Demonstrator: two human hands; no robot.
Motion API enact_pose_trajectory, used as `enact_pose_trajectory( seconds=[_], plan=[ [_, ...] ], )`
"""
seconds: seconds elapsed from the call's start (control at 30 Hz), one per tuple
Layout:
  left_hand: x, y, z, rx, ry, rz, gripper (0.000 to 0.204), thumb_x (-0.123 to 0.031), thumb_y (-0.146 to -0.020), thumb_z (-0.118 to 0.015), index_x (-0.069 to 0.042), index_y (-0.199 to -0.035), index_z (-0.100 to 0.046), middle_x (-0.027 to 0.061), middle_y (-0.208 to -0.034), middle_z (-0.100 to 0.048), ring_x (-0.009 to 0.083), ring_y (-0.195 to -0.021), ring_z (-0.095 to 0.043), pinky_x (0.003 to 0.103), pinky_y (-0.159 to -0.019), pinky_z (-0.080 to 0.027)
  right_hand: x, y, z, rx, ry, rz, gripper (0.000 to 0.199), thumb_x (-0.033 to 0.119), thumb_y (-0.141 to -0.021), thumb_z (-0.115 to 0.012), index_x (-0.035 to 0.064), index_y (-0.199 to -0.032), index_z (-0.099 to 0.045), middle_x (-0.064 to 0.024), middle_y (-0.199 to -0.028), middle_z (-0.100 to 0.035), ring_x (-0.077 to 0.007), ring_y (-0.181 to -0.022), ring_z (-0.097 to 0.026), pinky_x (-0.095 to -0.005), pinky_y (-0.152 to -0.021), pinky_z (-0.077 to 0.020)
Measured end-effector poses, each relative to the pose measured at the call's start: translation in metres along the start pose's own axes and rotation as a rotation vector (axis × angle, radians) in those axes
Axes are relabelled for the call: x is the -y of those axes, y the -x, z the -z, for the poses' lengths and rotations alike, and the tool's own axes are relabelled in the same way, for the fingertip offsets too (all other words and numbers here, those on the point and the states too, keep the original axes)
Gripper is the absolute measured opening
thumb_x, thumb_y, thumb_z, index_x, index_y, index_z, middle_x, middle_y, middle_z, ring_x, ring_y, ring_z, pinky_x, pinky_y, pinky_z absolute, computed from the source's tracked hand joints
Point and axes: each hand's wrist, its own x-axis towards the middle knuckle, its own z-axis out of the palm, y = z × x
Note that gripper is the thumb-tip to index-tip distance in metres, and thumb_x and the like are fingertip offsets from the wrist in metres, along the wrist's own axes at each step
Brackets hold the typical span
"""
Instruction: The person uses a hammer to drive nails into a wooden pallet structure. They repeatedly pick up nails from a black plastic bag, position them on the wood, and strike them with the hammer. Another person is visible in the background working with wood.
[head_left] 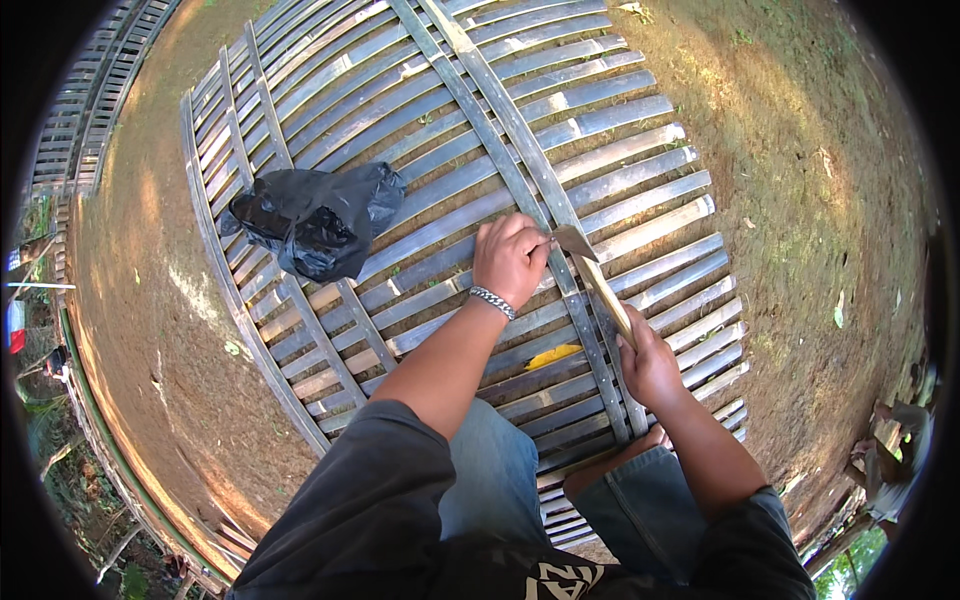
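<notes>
My right hand [650,362] is closed round the pale wooden handle of a hatchet [612,300]. Its brownish, wedge-shaped metal head lies right beside the fingertips of my left hand [512,258]. Those left fingers are pinched together over a long crosswise strip of the bamboo slat panel [640,177]; whatever they hold is too small to make out. A chain bracelet [492,301] circles my left wrist. Two long strips run side by side across the slats, under both hands.
A crumpled black plastic bag [325,215] lies on the slats to the left. A yellow leaf [552,356] rests near my knees. Bare earth [800,250] surrounds the panel. Another slatted panel [85,110] stands at the far left. My bent legs are close to the near slats.
</notes>
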Motion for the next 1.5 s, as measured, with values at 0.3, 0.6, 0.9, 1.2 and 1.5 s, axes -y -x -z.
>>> enact_pose_trajectory(
  seconds=[0.3,0.6,0.9,1.2,1.5],
  plan=[
    [0.002,-0.002,0.0,0.014,0.01,-0.012,0.008,-0.014,-0.084,-0.078,-0.008,-0.089,-0.076,0.0048,-0.1,-0.069,0.0267,-0.098,-0.064,0.04,-0.091,-0.043,0.002,0.001,0.003,-0.072,-0.085,-0.034,0.051,0.005,-0.099,-0.057,0.0088,-0.149,-0.044,-0.0315,-0.119,-0.066,-0.0499,-0.109,-0.066,-0.0506,-0.09,-0.0554],
    [0.021,-0.029,0.032,0.016,-0.305,-0.14,0.04,-0.019,-0.101,-0.054,-0.015,-0.14,-0.061,0.0124,-0.154,-0.051,0.0312,-0.15,-0.038,0.055,-0.124,-0.02,0.007,0.002,0.034,-0.021,-0.145,-0.226,0.053,0.01,-0.102,-0.055,0.0101,-0.153,-0.04,-0.0308,-0.101,-0.07,-0.0448,-0.093,-0.072,-0.0478,-0.081,-0.0554],
    [0.018,-0.034,0.024,0.261,-0.558,-0.135,0.052,-0.03,-0.107,-0.043,-0.016,-0.157,-0.042,0.0107,-0.168,-0.031,0.0297,-0.157,-0.024,0.058,-0.127,-0.012,-0.012,0.015,0.006,0.026,-0.122,-0.079,0.052,0.01,-0.102,-0.057,0.0096,-0.152,-0.04,-0.031,-0.108,-0.069,-0.0493,-0.103,-0.069,-0.0491,-0.083,-0.0555],
    [0.021,-0.037,0.021,0.26,-0.547,-0.117,0.052,-0.031,-0.108,-0.041,-0.017,-0.158,-0.041,0.0087,-0.168,-0.03,0.0279,-0.158,-0.021,0.057,-0.128,-0.011,-0.016,-0.009,0.005,0.006,0.038,0.088,0.056,0.002,-0.096,-0.062,0.0039,-0.148,-0.041,-0.0277,-0.131,-0.064,-0.047,-0.107,-0.068,-0.05,-0.088,-0.0585],
    [0.022,-0.035,0.02,0.259,-0.571,-0.118,0.052,-0.032,-0.108,-0.04,-0.018,-0.158,-0.041,0.0071,-0.17,-0.028,0.026,-0.159,-0.019,0.056,-0.129,-0.01,-0.016,-0.005,-0.003,-0.214,0.051,0.319,0.054,-0.001,-0.095,-0.062,-0.0003,-0.146,-0.043,-0.0275,-0.128,-0.066,-0.0486,-0.107,-0.068,-0.0492,-0.09,-0.0584]
  ],
)
